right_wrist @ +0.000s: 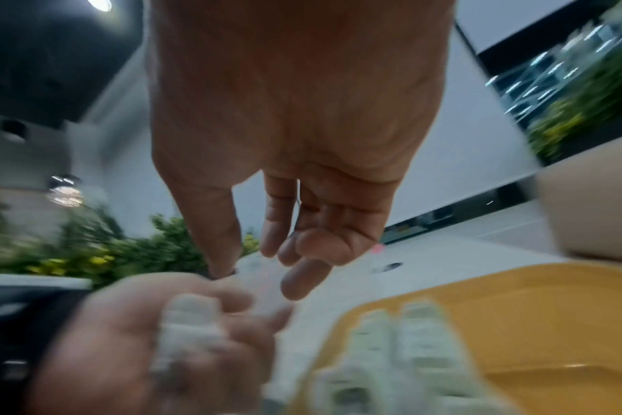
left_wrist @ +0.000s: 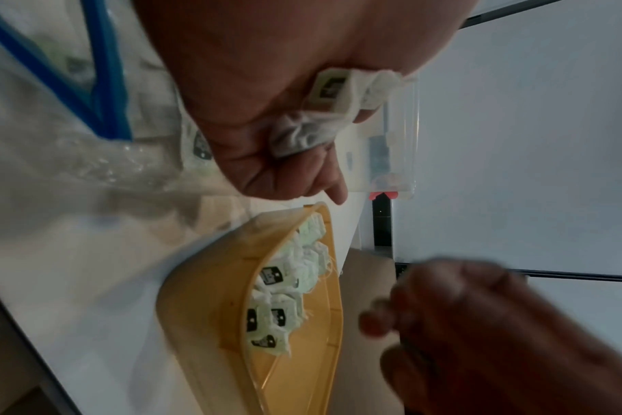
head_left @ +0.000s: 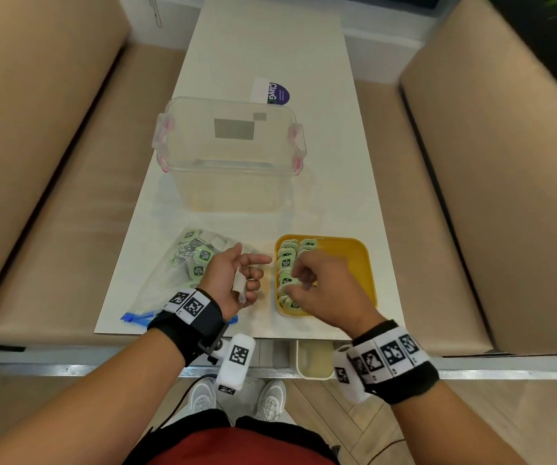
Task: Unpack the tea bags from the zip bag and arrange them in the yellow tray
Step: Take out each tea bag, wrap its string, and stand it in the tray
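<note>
Head view: we see our left hand (head_left: 237,280) curled around a few white tea bags (head_left: 239,286), count unclear, just at 9 o'clock of the yellow tray (head_left: 354,260). Our right hand (head_left: 324,290) hovers over two rows of tea bags (head_left: 287,263), fingers loosely bent, holding nothing. One zip bag (head_left: 183,263) lies at 9 o'clock.

We see a yellow tray (head_left: 351,263) holding pale-green tea bags (head_left: 287,263). The clear zip bag (head_left: 156,283) has a blue strip; the clear box (head_left: 230,152), pink clips.
</note>
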### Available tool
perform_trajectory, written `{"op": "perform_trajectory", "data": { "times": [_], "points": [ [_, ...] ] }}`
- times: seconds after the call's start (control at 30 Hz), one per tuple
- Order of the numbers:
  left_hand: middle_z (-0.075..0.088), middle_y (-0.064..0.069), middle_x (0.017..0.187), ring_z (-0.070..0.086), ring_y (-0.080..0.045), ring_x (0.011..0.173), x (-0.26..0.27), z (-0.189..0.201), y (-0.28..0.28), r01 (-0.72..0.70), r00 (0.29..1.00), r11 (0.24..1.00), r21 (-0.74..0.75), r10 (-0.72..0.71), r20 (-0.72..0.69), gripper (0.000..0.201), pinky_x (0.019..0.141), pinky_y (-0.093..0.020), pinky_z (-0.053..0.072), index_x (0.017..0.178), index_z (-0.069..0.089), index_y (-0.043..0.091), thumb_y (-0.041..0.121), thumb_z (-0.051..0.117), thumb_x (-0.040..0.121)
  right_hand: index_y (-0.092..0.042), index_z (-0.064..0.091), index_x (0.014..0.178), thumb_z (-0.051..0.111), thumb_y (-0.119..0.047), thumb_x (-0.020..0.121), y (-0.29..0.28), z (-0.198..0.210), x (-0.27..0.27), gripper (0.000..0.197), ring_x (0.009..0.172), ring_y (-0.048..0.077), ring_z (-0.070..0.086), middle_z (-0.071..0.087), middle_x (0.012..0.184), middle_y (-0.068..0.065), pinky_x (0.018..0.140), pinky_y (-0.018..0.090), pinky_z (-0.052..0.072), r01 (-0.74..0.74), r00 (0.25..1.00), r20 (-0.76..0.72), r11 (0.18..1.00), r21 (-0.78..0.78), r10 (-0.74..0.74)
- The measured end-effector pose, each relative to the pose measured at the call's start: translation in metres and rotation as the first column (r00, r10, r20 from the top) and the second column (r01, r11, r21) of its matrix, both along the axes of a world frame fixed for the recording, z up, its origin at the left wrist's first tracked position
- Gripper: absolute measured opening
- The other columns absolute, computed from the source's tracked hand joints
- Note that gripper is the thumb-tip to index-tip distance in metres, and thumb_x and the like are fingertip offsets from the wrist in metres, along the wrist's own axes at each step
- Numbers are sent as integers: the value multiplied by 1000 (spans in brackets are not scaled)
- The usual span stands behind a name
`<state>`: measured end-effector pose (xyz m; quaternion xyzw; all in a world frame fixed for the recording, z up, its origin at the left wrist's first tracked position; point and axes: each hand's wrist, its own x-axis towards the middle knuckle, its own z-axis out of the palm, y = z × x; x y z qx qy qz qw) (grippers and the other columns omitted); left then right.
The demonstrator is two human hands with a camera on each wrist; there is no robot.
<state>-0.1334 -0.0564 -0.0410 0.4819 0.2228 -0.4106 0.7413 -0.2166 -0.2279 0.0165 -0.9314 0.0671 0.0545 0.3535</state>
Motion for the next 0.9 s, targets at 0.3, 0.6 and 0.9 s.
{"op": "perform_trajectory", "data": {
  "times": [0.3,0.6,0.9],
  "points": [
    [51,-5,64,55,-19,62,-9,6,-7,-44,995,995,-88,51,81,62,61,-30,46,83,66,8,56,32,104,-20,61,99,78,-23,78,55,0,27,27,75,16,62,65,85,1,72,35,55,-66,989,-125,991,113,80],
    [66,-7,101,59,-20,89,-14,-4,-1,186,905,982,7,-174,388,43,74,-33,42,115,68,11,41,61,86,-16,66,86,66,-14,83,33,0,30,4,72,13,60,66,80,-2,66,30,51,98,995,-31,992,81,-96],
    [75,-9,83,68,-12,76,-20,-7,-10,127,751,963,237,-249,612,9,64,-23,49,94,74,14,6,71,90,-20,64,86,65,-14,86,9,3,24,5,61,16,62,65,75,-3,59,40,55,117,993,23,993,3,-117]
  ]
}}
